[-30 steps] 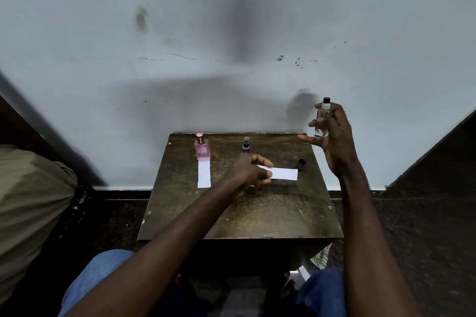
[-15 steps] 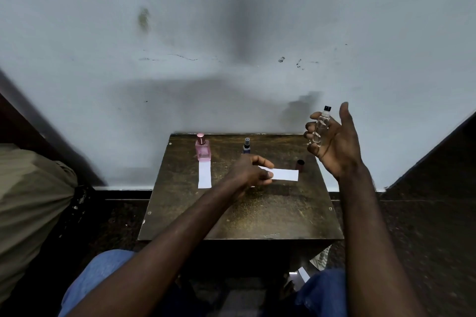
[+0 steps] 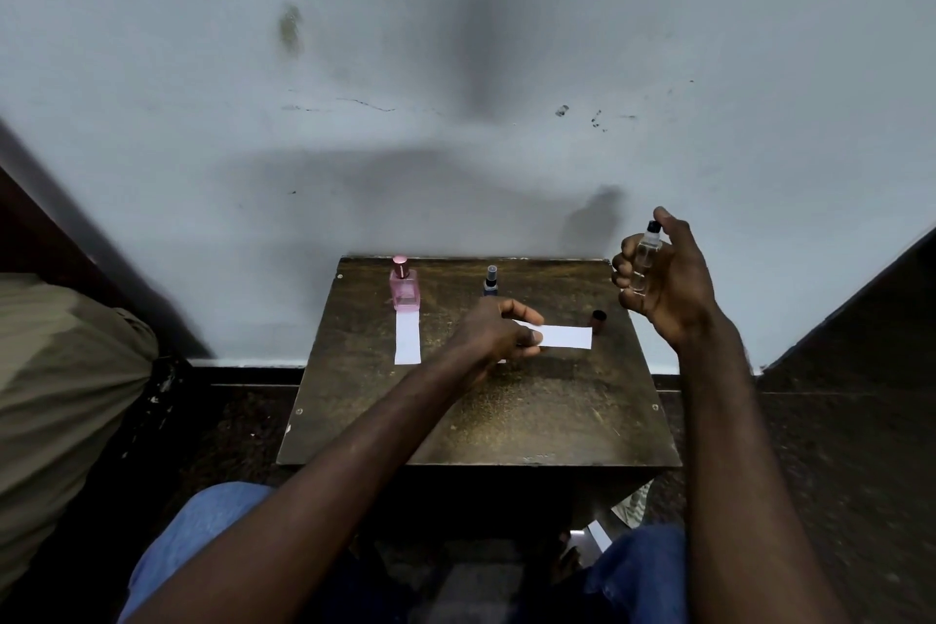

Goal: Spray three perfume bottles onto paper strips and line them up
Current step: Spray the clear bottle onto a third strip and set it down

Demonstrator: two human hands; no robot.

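Right hand [image 3: 668, 291] gripping the clear spray bottle [image 3: 647, 252] well off the paper strip [image 3: 567, 337] our left hand [image 3: 494, 332] pinches, we risk misting wide.

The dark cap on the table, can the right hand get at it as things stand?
Probably yes: the dark cap stands uncovered near the right hand, nothing between them. But that hand grips the clear bottle, so grasping it looks awkward.
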